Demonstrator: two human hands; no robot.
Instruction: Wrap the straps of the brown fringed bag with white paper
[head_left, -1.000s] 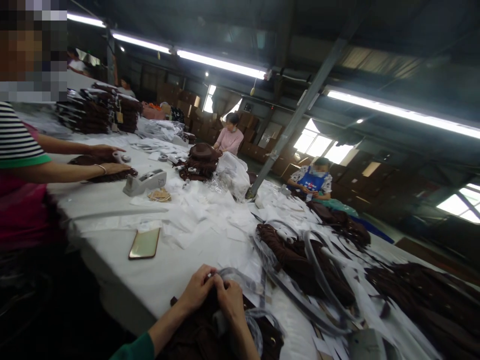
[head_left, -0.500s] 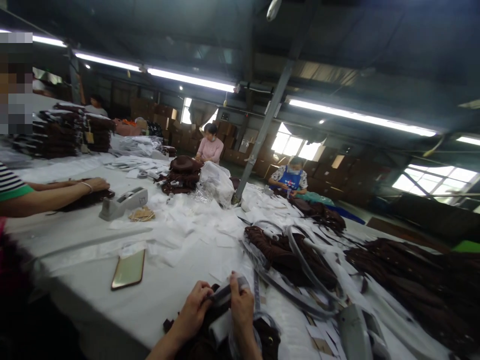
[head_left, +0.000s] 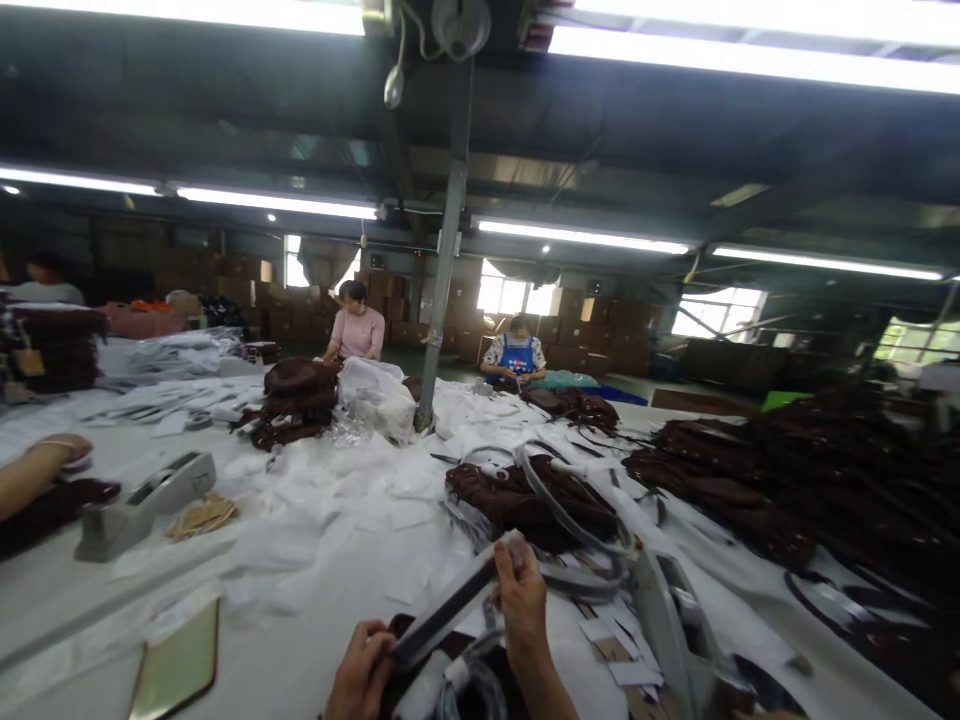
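Stretched between my two hands is a dark strap wrapped in pale, see-through film (head_left: 448,612), slanting up to the right. My left hand (head_left: 360,672) is closed round its lower end, low in the view. Thumb and fingers of my right hand (head_left: 521,598) pinch the upper end. Under my hands lies a dark brown item, mostly hidden, with a curled film-wrapped loop (head_left: 484,685) on it. Just beyond my right hand is a brown bag (head_left: 491,495) with film-wrapped handles (head_left: 544,478). A grey tape dispenser (head_left: 675,610) stands to the right, beside loose white cards (head_left: 628,665).
A phone (head_left: 176,660), a second tape dispenser (head_left: 146,505) and tan tags (head_left: 202,515) lie on the left. A co-worker's arm (head_left: 34,475) reaches in there. Brown goods (head_left: 750,470) are heaped right. A metal post (head_left: 442,290) rises mid-table; two people work beyond.
My view has swung right and levelled. My hands have moved apart, drawing the wrapped strap out between them; my right hand is now higher than my left.
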